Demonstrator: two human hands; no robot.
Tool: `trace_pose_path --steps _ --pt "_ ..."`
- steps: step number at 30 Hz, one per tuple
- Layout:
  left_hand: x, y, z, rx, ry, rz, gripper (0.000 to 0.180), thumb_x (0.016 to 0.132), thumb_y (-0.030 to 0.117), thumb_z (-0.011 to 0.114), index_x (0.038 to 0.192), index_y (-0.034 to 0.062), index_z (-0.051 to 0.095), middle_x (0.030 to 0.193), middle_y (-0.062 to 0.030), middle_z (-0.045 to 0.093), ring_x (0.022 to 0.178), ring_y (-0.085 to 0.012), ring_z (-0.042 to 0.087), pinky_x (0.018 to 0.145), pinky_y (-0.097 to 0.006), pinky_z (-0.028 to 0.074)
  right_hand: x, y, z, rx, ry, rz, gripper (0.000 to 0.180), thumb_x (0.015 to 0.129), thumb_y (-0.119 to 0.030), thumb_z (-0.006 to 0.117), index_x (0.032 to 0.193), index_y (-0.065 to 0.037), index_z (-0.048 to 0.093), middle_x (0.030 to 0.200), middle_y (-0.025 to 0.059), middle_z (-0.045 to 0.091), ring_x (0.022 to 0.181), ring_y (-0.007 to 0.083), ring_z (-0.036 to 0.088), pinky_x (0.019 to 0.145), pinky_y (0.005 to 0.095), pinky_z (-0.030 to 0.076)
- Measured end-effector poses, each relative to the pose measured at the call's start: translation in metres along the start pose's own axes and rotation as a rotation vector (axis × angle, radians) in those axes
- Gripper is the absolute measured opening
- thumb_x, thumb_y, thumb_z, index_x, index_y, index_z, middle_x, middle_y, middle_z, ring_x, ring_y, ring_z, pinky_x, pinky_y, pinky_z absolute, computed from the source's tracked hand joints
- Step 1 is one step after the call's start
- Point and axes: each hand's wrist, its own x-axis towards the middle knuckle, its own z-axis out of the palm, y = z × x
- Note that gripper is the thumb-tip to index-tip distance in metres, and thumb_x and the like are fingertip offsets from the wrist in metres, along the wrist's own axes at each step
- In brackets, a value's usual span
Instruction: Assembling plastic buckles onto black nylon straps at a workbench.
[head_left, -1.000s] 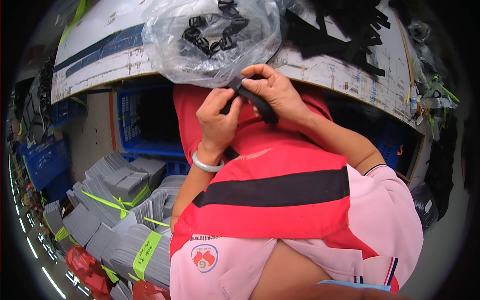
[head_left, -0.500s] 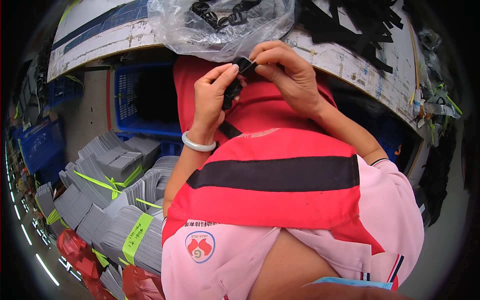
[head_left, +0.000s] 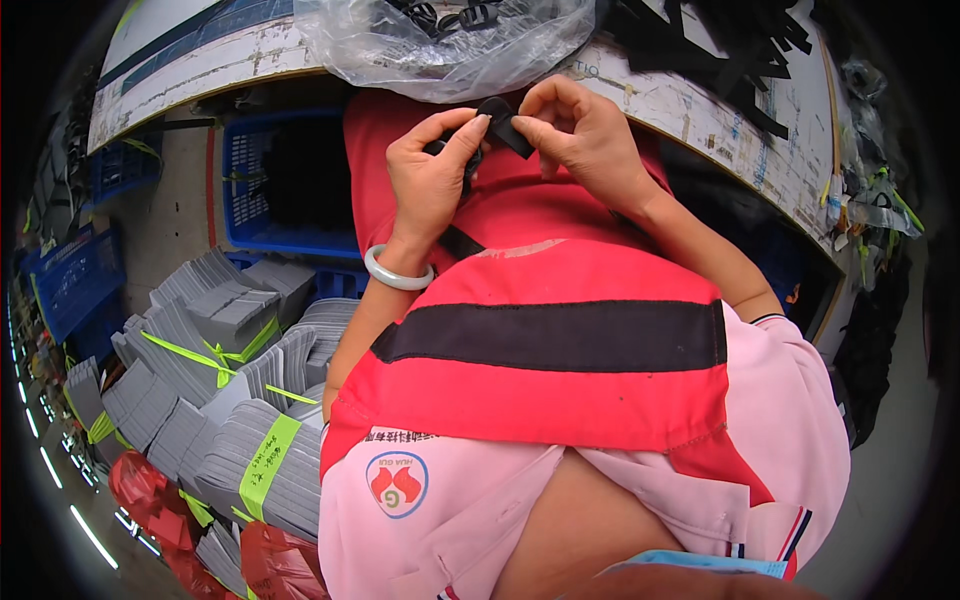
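Since a moment ago, my hands have risen closer to the workbench [head_left: 700, 95] edge, and the black strap piece [head_left: 497, 122] sits higher between them. Seen from my head camera: my left hand [head_left: 432, 185] pinches the piece's left end, thumb and forefinger closed on it, a pale bangle [head_left: 398, 272] at the wrist. My right hand [head_left: 580, 140] grips the right end, fingertips curled tight. A clear plastic bag [head_left: 450, 45] of black buckles lies just above; bundled grey sheets [head_left: 230, 400] are stacked at my lower left.
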Motion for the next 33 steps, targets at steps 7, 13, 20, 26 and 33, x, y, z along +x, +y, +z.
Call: trace_pose_path --steps 7,13,20,26,33 --pt "-0.006 -0.007 0.004 0.034 -0.002 -0.012 0.014 0.087 0.009 0.069 0.099 0.0012 0.071 0.070 0.0040 0.061 0.055 -0.0013 0.050 0.048 -0.016 0.038 0.008 0.008 0.007 0.080 0.010 -0.120 0.011 0.090 -0.009 0.064 0.096 -0.001 0.058 0.074 0.0028 0.062 0.057 0.0059 0.058 0.049 0.0196 0.045" --pt "-0.002 -0.012 -0.004 -0.157 0.051 -0.045 0.019 0.088 0.008 0.067 0.105 -0.0009 0.067 0.080 -0.0061 0.067 0.056 -0.0100 0.058 0.047 -0.021 0.045 0.002 0.011 0.011 0.053 0.003 -0.103 0.012 0.090 -0.010 0.064 0.096 -0.001 0.058 0.073 0.0019 0.062 0.057 0.0057 0.058 0.050 0.0194 0.045" --pt "-0.003 -0.014 -0.006 -0.152 0.042 -0.009 0.019 0.088 0.008 0.067 0.104 -0.0010 0.068 0.078 -0.0055 0.067 0.056 -0.0097 0.058 0.047 -0.021 0.045 0.002 0.013 0.014 0.053 0.014 -0.086 0.010 0.089 -0.007 0.065 0.095 -0.002 0.058 0.073 0.0009 0.062 0.057 0.0047 0.057 0.051 0.0191 0.045" --pt "-0.005 -0.014 -0.002 -0.115 0.102 0.068 0.018 0.087 0.008 0.069 0.103 -0.0010 0.069 0.076 -0.0038 0.066 0.056 -0.0080 0.057 0.048 -0.020 0.044 0.008 0.019 0.023 -0.003 0.099 -0.209 0.008 0.089 -0.004 0.063 0.094 -0.001 0.057 0.073 0.0021 0.061 0.060 0.0058 0.059 0.052 0.0199 0.046" --pt "-0.009 -0.018 -0.001 -0.008 0.080 0.157 0.014 0.087 0.006 0.069 0.100 0.0007 0.071 0.078 0.0037 0.063 0.064 -0.0017 0.052 0.053 -0.017 0.039 0.013 0.027 0.022 0.078 0.056 -0.222 0.018 0.092 -0.007 0.059 0.108 0.000 0.055 0.083 0.0039 0.060 0.067 0.0080 0.062 0.059 0.0205 0.050"
